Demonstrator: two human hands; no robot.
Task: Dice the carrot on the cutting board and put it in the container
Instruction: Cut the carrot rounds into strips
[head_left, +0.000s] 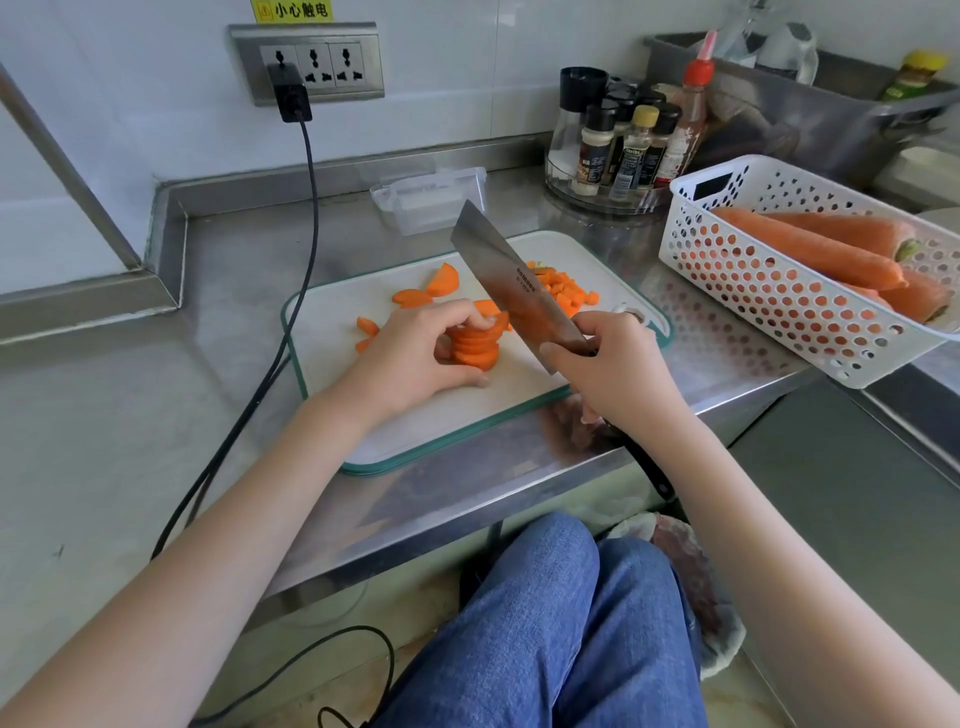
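- Left hand (415, 353) grips stacked carrot slices (475, 345) on cutting board (415, 431), frame centre.
- Right hand (613, 364) clamped on cleaver (511, 286), blade raised.
- Diced carrot (566, 291) behind blade.

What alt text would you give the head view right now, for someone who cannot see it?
On a white cutting board, the left hand grips a stack of carrot slices while the right hand holds a cleaver angled above it. Diced carrot lies behind the blade; a clear container waits beyond.
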